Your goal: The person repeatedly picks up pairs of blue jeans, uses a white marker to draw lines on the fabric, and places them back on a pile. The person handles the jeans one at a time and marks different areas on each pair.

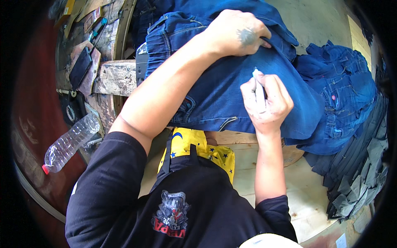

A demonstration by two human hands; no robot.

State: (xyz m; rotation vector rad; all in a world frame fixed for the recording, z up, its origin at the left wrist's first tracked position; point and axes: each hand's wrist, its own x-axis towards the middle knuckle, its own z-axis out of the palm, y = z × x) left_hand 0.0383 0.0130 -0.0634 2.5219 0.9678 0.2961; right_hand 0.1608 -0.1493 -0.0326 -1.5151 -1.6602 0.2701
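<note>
1 left hand [239, 33] fingers flat on 1 pair of jeans [231, 89], 1 right hand [266, 101] gripping 1 white chalk stick [259, 89]

Jeans [231, 91] on table [302, 194]; bottle [70, 142] left, garment stack [355, 173] right.

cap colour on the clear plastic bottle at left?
Red. The clear plastic bottle lies on its side, its small red cap at the lower-left end, shown in the head view.
</note>
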